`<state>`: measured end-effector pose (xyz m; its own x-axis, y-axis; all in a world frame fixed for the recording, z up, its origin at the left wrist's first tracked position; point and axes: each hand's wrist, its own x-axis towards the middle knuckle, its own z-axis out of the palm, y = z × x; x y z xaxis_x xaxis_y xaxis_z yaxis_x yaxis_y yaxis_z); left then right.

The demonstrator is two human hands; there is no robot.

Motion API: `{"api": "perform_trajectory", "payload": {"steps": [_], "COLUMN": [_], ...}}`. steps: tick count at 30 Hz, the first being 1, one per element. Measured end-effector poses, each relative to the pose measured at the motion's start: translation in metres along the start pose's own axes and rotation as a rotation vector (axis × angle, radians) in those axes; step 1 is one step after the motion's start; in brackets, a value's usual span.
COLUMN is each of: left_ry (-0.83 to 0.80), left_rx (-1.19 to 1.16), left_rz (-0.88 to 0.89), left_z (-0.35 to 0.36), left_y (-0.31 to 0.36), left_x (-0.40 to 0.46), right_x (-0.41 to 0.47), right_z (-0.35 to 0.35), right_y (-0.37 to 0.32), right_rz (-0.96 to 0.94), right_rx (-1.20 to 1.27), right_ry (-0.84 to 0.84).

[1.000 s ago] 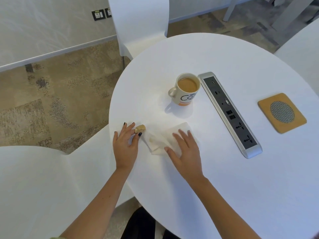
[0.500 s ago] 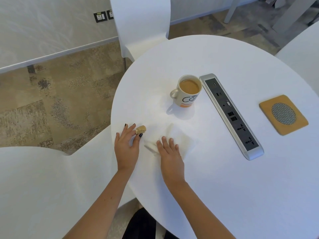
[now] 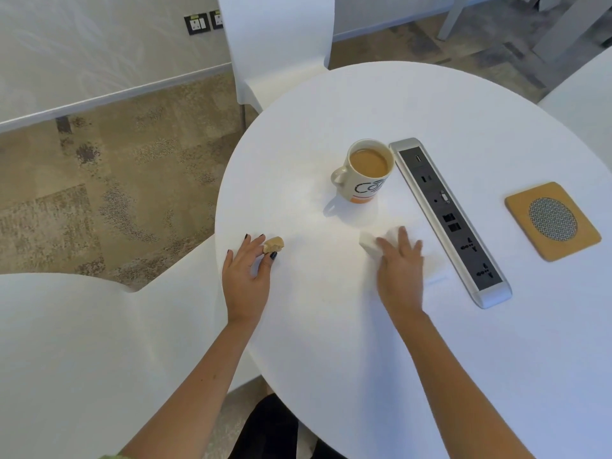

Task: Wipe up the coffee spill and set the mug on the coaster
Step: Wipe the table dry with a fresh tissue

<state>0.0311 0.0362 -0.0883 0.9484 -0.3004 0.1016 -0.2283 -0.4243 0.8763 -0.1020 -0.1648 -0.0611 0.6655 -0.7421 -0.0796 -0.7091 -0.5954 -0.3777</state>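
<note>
Mug (image 3: 364, 172): ceramic, nearly full of milky coffee, so likely heavy and prone to slop; stands on the surface (image 3: 364, 326), beside the power strip (image 3: 450, 220); take by the handle, on its left.
Writing: black letters, partly readable, "Co…".
Coaster (image 3: 552, 220): stiff, well apart, beyond the strip.
Tissue (image 3: 369, 241): soft, light.
Right hand (image 3: 402, 263): flat, fingers straight, pressing the tissue.
Left hand (image 3: 246, 271): pinches a small brown wad (image 3: 273, 244).
</note>
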Motion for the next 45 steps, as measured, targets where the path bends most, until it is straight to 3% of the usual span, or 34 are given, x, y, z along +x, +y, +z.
{"api": "perform_trajectory", "payload": {"steps": [4, 11, 14, 17, 20, 23, 27, 30, 38, 41, 45], "left_ry": [-0.001, -0.007, -0.012, -0.016, -0.02, -0.011, -0.011, -0.016, 0.01, 0.015, 0.006], "left_rx": [0.012, 0.025, 0.03, 0.023, 0.021, 0.013, 0.003, 0.005, -0.017, -0.03, -0.025], "left_rz": [0.008, 0.006, 0.015, 0.011, 0.01, 0.013, 0.008, 0.0, -0.014, -0.011, -0.023], "left_z": [0.0, 0.0, -0.001, -0.002, -0.001, -0.001, -0.001, -0.001, -0.002, -0.002, 0.0], "left_y": [0.001, 0.002, 0.003, 0.004, 0.003, 0.003, 0.003, 0.003, 0.005, 0.005, 0.003], "left_x": [0.0, 0.0, 0.0, -0.001, -0.001, -0.001, -0.001, 0.0, 0.0, 0.0, 0.0], "right_x": [0.009, 0.012, 0.013, 0.013, 0.01, 0.01, 0.005, 0.011, -0.047, -0.083, -0.087], "right_z": [0.018, 0.019, 0.016, 0.015, 0.014, 0.015, 0.026, 0.031, 0.052, 0.045, 0.025], "right_y": [-0.012, -0.017, -0.015, -0.002, 0.002, -0.01, -0.036, -0.057, -0.08, -0.048, 0.004], "right_rz": [0.033, 0.108, 0.156, 0.341, 0.417, 0.258, 0.126, 0.024, -0.518, -0.567, -0.436], "right_rx": [0.149, 0.383, 0.261, 0.008, -0.019, -0.031, 0.197, 0.211, -0.026, -0.064, -0.091], "right_ry": [-0.091, 0.117, 0.095, -0.02, -0.084, -0.018, 0.051, -0.043, -0.307, -0.314, -0.275]}}
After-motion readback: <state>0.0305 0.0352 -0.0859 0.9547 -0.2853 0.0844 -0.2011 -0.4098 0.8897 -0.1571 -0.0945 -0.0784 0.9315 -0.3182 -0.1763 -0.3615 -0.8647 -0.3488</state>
